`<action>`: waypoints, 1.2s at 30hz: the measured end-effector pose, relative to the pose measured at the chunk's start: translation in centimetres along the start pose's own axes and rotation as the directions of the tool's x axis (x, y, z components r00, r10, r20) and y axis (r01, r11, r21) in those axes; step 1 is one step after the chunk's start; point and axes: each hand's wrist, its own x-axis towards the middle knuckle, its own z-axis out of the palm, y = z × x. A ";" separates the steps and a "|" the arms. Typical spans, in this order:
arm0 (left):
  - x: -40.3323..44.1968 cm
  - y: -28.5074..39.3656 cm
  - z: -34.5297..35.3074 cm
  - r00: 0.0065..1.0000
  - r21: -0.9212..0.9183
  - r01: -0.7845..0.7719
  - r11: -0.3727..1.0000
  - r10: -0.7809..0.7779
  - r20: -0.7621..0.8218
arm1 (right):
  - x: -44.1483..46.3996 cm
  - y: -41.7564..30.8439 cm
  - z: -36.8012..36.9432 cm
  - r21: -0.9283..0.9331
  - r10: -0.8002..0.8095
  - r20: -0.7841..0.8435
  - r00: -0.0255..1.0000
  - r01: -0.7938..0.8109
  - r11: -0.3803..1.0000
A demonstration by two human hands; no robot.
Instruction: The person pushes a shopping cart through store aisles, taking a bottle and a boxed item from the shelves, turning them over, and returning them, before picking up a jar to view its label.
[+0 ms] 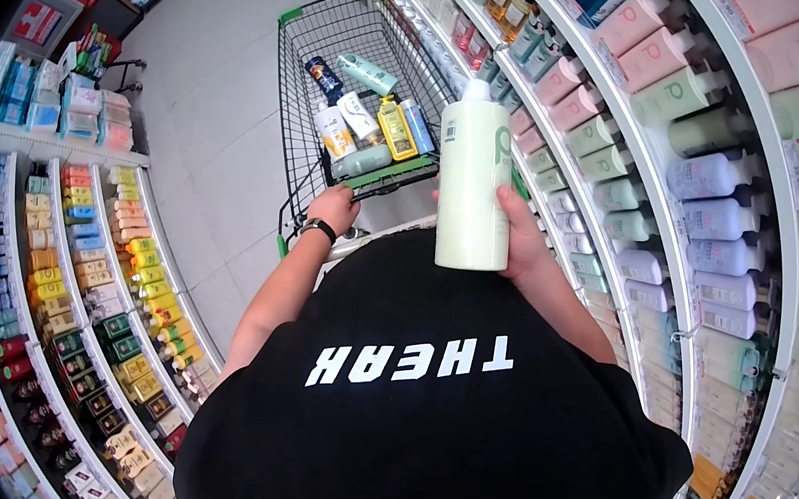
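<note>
Firstly, one pale green bottle point(473, 189), upright, right hand point(513, 229) in closed grip around it; left hand point(333, 207) clamped on the handle of one wire cart point(290, 84), assorted bottles point(397, 130) inside.

You have a pale green cylindrical plastic bottle point(475, 184), white-capped, nearly upright in your right grip point(516, 226); the black wire shopping cart with green trim point(391, 177) stands just ahead of your left grip point(334, 207).

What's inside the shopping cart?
The shopping cart holds a yellow bottle, a pale green bottle, a dark blue container and other packages. They hide anything underneath, so I can't see that.
</note>
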 end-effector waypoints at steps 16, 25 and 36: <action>0.0 -0.2 0.6 1.000 0.018 -0.025 1.000 0.026 -0.011 | 0.9 -1.6 2.8 -0.605 -0.481 -0.027 0.876 0.369 0.705; 0.3 0.1 0.7 1.000 -0.005 -0.005 1.000 0.006 0.018 | -0.3 -6.9 -1.0 -0.407 -0.608 -0.177 0.774 0.504 0.761; 0.3 0.5 0.5 1.000 0.002 -0.005 1.000 0.005 0.011 | -5.6 -20.3 -6.4 -0.985 -0.921 0.112 0.372 -0.082 -0.153</action>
